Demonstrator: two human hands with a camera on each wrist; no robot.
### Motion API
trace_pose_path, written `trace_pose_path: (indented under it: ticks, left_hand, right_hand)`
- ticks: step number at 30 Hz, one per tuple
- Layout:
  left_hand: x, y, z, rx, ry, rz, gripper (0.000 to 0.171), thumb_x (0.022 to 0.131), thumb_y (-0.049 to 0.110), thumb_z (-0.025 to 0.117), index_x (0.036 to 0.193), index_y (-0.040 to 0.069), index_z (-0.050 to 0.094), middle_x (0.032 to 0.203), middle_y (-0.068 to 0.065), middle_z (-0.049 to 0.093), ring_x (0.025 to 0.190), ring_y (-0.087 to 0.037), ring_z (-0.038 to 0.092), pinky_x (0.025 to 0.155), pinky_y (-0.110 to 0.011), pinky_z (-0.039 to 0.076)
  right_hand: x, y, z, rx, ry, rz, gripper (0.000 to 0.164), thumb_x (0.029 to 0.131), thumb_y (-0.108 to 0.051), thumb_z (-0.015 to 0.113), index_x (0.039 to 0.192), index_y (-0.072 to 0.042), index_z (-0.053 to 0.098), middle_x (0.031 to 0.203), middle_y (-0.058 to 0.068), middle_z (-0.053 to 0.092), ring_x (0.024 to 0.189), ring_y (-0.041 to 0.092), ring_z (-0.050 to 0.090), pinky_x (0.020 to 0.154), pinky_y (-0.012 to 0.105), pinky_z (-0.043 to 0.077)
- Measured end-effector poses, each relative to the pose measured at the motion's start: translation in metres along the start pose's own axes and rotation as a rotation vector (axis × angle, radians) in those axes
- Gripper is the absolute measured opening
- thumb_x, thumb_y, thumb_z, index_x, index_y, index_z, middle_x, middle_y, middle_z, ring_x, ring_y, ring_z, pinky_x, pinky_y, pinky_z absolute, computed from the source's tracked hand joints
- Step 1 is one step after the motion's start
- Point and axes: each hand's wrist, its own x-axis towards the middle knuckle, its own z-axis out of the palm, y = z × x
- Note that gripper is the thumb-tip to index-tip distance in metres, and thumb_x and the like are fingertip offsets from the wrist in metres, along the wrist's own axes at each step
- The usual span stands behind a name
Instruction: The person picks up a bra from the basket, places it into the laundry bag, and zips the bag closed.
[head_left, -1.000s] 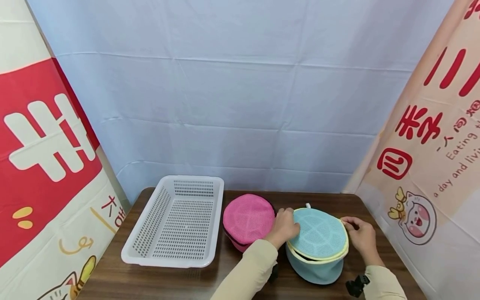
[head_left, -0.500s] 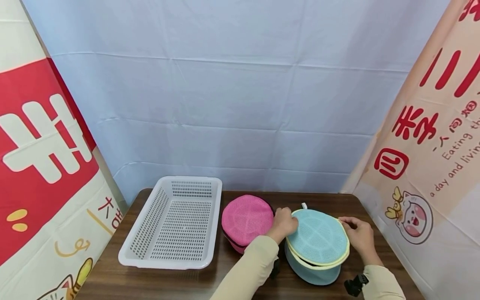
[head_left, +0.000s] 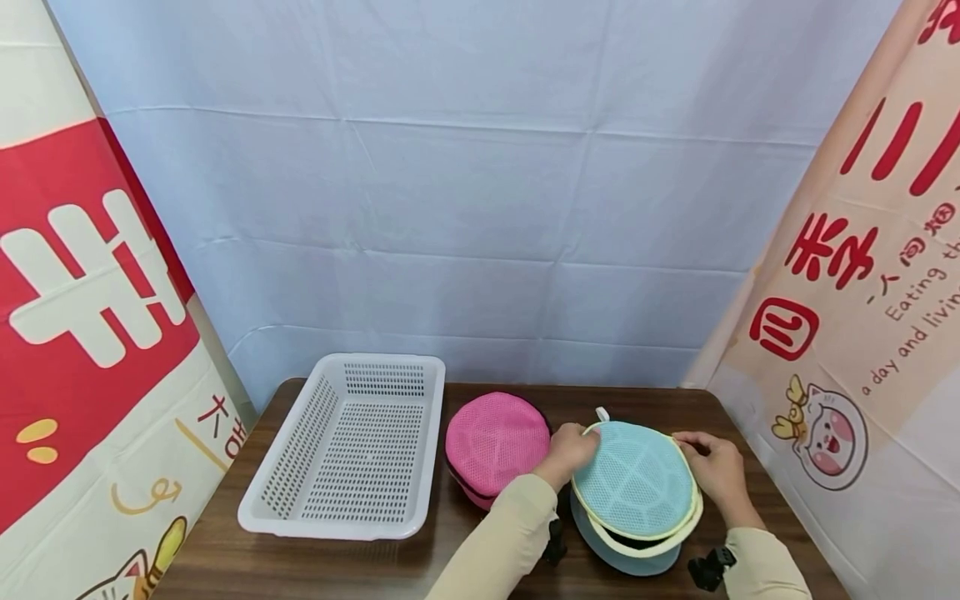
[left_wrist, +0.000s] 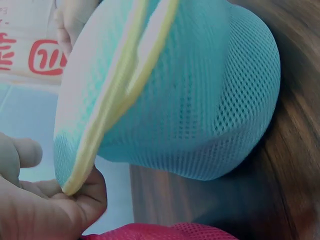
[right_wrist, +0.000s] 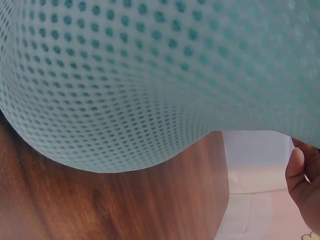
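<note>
A light-blue mesh laundry bag (head_left: 637, 479) with a yellow-trimmed round lid stands at the right of the table. In the head view, a dark gap shows at its front between lid and rim. My left hand (head_left: 573, 452) is at the bag's left edge; in the left wrist view, the fingers of that hand (left_wrist: 55, 207) grip the yellow edging. At the right edge, my right hand (head_left: 718, 475) pinches the rim. The right wrist view shows the bag's mesh side (right_wrist: 125, 90) close up, with part of the right hand (right_wrist: 307, 185) at the border. The bag's inside is hidden.
A pink mesh bag (head_left: 497, 446) with dark trim stands just left of the blue one, close by my left forearm. Farther left is a white perforated plastic basket (head_left: 255, 521). All stand on a dark wooden table (head_left: 390, 571), before a pale blue cloth (head_left: 465, 208).
The blue bag has tilted toward me, and the gap at its front looks wider. Its white loop has shifted left. My left hand has come slightly down; both hands keep hold of the edges.
</note>
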Motion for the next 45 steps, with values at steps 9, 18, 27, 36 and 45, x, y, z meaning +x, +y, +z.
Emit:
trace_pose_path:
  ticks: [9,18,27,36,45]
  left_hand:
    - [0.000,0.001,0.002,-0.011,0.083,-0.031,0.015,0.087,0.013,0.062,0.082,0.003,0.072,0.080,-0.003,0.062,0.077,-0.014,0.053,0.063,-0.030,0.047]
    - [-0.001,-0.003,0.004,0.019,0.068,-0.027,0.007,0.077,-0.001,0.067,0.083,0.002,0.070,0.077,-0.003,0.058,0.074,-0.016,0.055,0.058,-0.030,0.050]
    - [-0.004,-0.003,0.005,-0.068,0.020,-0.028,0.006,0.080,0.004,0.061,0.074,0.005,0.064,0.072,0.000,0.053,0.065,-0.012,0.045,0.056,-0.029,0.043]
    - [-0.003,-0.003,0.007,-0.121,0.060,-0.014,0.018,0.082,0.006,0.064,0.066,0.007,0.055,0.068,0.000,0.047,0.064,-0.013,0.043,0.055,-0.030,0.041]
    - [0.001,-0.005,0.012,-0.253,0.060,-0.057,0.019,0.086,0.015,0.061,0.071,0.004,0.062,0.074,0.001,0.054,0.070,-0.013,0.048,0.062,-0.031,0.043]
  right_hand:
    - [0.009,0.028,0.006,0.085,-0.036,0.053,0.016,0.086,-0.019,0.068,0.092,-0.005,0.072,0.089,0.012,0.067,0.070,0.016,0.058,0.050,0.036,0.047]
    - [0.012,0.025,0.004,0.075,-0.108,0.057,0.021,0.088,-0.021,0.065,0.095,-0.003,0.072,0.091,0.015,0.068,0.080,0.025,0.062,0.054,0.038,0.049]
    - [0.009,-0.001,-0.001,0.068,-0.141,0.079,0.016,0.089,-0.006,0.061,0.098,0.003,0.070,0.092,0.018,0.067,0.081,0.025,0.062,0.057,0.026,0.048]
    - [0.010,-0.002,0.004,0.070,-0.118,0.080,0.014,0.088,-0.005,0.061,0.096,0.002,0.071,0.093,0.019,0.067,0.082,0.027,0.061,0.058,0.027,0.048]
    - [0.010,-0.004,0.004,0.087,-0.136,0.085,0.016,0.090,-0.009,0.061,0.097,0.001,0.071,0.091,0.016,0.067,0.076,0.020,0.061,0.057,0.027,0.049]
